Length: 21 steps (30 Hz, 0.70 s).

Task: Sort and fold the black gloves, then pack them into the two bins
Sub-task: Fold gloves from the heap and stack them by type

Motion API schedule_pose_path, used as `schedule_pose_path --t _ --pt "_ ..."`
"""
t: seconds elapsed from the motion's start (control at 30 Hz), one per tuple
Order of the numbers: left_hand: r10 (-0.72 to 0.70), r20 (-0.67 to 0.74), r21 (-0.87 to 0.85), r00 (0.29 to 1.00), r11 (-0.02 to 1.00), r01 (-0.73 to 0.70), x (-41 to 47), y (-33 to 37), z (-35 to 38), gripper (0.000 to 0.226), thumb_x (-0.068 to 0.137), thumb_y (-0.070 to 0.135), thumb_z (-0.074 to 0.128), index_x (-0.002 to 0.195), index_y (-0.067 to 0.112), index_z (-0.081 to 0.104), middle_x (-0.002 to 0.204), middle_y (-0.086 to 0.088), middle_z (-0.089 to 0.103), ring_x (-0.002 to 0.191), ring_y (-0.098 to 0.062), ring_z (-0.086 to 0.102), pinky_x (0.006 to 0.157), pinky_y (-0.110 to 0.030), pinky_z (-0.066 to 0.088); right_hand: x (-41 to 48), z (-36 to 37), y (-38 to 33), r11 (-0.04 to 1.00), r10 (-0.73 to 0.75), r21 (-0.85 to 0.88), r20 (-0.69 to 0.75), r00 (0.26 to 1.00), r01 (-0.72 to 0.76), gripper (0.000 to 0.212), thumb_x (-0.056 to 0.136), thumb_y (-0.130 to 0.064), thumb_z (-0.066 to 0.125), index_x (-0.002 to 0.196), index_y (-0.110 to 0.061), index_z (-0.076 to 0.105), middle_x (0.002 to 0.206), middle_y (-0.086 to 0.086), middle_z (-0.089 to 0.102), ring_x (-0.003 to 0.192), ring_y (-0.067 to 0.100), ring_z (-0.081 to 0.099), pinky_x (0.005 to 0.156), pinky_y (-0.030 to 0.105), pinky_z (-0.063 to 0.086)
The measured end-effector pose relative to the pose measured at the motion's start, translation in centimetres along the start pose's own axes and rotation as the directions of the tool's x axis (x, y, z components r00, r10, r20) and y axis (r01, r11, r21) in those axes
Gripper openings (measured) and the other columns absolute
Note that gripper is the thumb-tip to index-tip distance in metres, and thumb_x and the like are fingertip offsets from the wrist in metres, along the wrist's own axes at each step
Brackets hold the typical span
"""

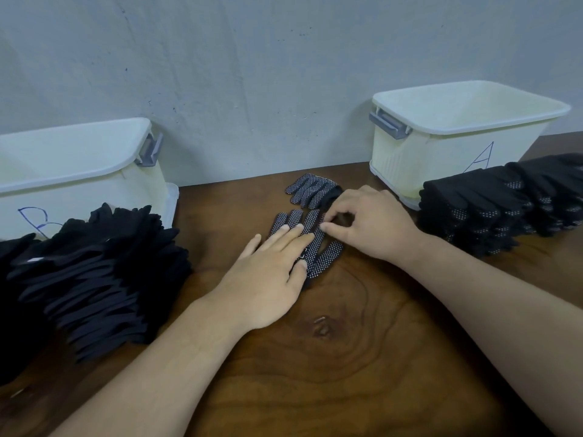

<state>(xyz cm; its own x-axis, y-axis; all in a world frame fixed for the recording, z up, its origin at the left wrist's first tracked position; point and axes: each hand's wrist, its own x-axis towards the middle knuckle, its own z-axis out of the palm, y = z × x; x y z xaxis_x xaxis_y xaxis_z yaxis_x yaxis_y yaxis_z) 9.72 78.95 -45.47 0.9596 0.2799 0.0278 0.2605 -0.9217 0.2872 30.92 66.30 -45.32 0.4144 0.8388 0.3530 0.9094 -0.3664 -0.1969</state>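
Wood surface: a dark brown wooden table (pixel 347 357) with a knot in its grain fills the head view. It runs up to a pale grey wall (pixel 220 74).
Near glove: a black knitted glove with white grip dots (pixel 329 252) lies flat at the middle of the table. Its dotted side is up and its fingers point toward the wall. Both hands are on it.
Left hand: the left hand (pixel 271 272) lies palm down on the near glove. Its fingers are straight and slightly fanned, pressing the fabric onto the wood.
Right hand: the right hand (pixel 369 225) has its fingers curled. Thumb and forefinger tips meet in a pinch on the finger end of the near glove, on its right side.
Far glove: a second black dotted glove (pixel 312 187) lies just beyond the first, nearer the wall. Its fingers point left and its cuff end is hidden behind the right hand. Whether the two gloves touch cannot be told.
Left pile: a tall, leaning stack of plain black gloves (pixel 101 272) sits at the table's left, in front of the B bin.
Right pile: a stack of black dotted gloves (pixel 492 200) sits at the right, in front of the A bin.
B bin: a cream plastic bin marked with a blue "B" (pixel 94 190) stands far left by the wall, with a grey handle (pixel 151 149) on its right end.
A bin: a cream ribbed plastic bin marked "A" (pixel 407 159) stands far right, with a grey clip handle (pixel 388 124) on its left end.
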Motion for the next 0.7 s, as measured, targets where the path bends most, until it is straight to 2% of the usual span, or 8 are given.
schedule_pose_path --t 0.13,0.2,0.27,0.37,0.43,0.53,0.63,0.7 --pt "-0.045 -0.028 0.079 0.999 0.996 0.047 0.0 0.4 -0.1 0.055 0.11 0.049 0.032 0.164 0.039 0.028 0.174 0.017 0.02 0.16 -0.007 0.013 0.13 -0.04 0.014 0.4 0.0 1.0 0.994 0.11 0.042 -0.167 0.98 -0.104 0.016 0.1 -0.038 0.066 0.109 -0.031 0.077 0.118 -0.01 0.068 0.112 0.021 0.058 0.096 0.041 0.049" --pt "-0.043 -0.137 0.134 0.99 0.989 0.062 -0.1 0.7 -0.2 0.052 0.106 0.055 0.036 0.154 0.039 0.043 0.162 0.018 0.04 0.15 -0.01 0.032 0.122 -0.039 0.027 0.4 0.4 1.5 0.983 0.175 0.065 -0.103 0.979 -0.169 0.025 0.101 -0.033 0.065 0.124 -0.033 0.073 0.132 -0.009 0.064 0.125 0.021 0.053 0.106 0.041 0.044" --pt "-0.007 -0.226 0.146 0.974 0.988 0.041 -0.1 0.8 -0.2 0.051 0.103 0.059 0.035 0.147 0.039 0.052 0.152 0.018 0.049 0.144 -0.01 0.038 0.117 -0.038 0.032 0.5 0.9 1.8 0.978 0.192 0.085 0.005 0.981 -0.192 0.028 0.104 -0.032 0.061 0.13 -0.036 0.07 0.143 -0.012 0.06 0.134 0.021 0.047 0.113 0.043 0.04" --pt "0.046 -0.065 0.045 0.997 0.998 -0.043 -0.1 0.7 0.2 0.057 0.108 0.062 0.033 0.161 0.042 0.034 0.172 0.019 0.023 0.16 -0.006 0.009 0.131 -0.041 0.012 0.9 1.0 1.9 0.983 0.169 0.067 0.07 0.983 -0.174 0.032 0.108 -0.033 0.054 0.136 -0.039 0.068 0.153 -0.013 0.056 0.141 0.022 0.046 0.117 0.048 0.04" --pt "0.008 0.06 0.039 0.998 0.999 -0.01 -0.1 0.9 0.4 0.065 0.107 0.068 0.024 0.167 0.045 0.014 0.176 0.019 0.0 0.161 -0.003 -0.01 0.133 -0.042 -0.002 0.9 1.0 1.8 0.985 0.164 0.031 0.081 0.983 -0.167 0.039 0.109 -0.032 0.052 0.146 -0.035 0.062 0.157 -0.011 0.054 0.145 0.021 0.045 0.119 0.048 0.039" --pt "-0.08 0.112 0.081 0.991 0.994 0.071 -0.3 1.8 0.7 0.07 0.105 0.072 0.013 0.167 0.044 -0.002 0.175 0.014 -0.015 0.16 -0.007 -0.02 0.132 -0.045 -0.008 0.6 0.6 1.3 0.99 0.138 0.042 0.004 0.99 -0.138 0.041 0.106 -0.031 0.057 0.147 -0.029 0.062 0.151 -0.008 0.06 0.142 0.019 0.048 0.118 0.045 0.041" --pt "-0.158 0.114 0.055 0.981 0.987 0.152 -0.3 2.8 0.7 0.071 0.105 0.071 0.014 0.168 0.041 -0.003 0.176 0.011 -0.014 0.161 -0.012 -0.018 0.132 -0.045 -0.007 0.5 -0.9 0.0 0.935 0.201 0.318 -0.113 0.973 -0.156 0.029 0.102 -0.035 0.068 0.13 -0.03 0.073 0.127 -0.012 0.069 0.12 0.009 0.062 0.104 0.03 0.048" --pt "-0.176 0.049 0.041 0.983 0.984 0.174 -0.3 3.0 0.5 0.071 0.106 0.07 0.019 0.169 0.039 0.004 0.177 0.01 -0.005 0.163 -0.014 -0.01 0.133 -0.046 -0.001 0.7 -2.0 -1.0 0.778 0.302 0.597 -0.081 0.95 -0.196 0.023 0.095 -0.034 0.079 0.118 -0.033 0.075 0.116 -0.016 0.073 0.107 0.002 0.069 0.098 0.024 0.053"
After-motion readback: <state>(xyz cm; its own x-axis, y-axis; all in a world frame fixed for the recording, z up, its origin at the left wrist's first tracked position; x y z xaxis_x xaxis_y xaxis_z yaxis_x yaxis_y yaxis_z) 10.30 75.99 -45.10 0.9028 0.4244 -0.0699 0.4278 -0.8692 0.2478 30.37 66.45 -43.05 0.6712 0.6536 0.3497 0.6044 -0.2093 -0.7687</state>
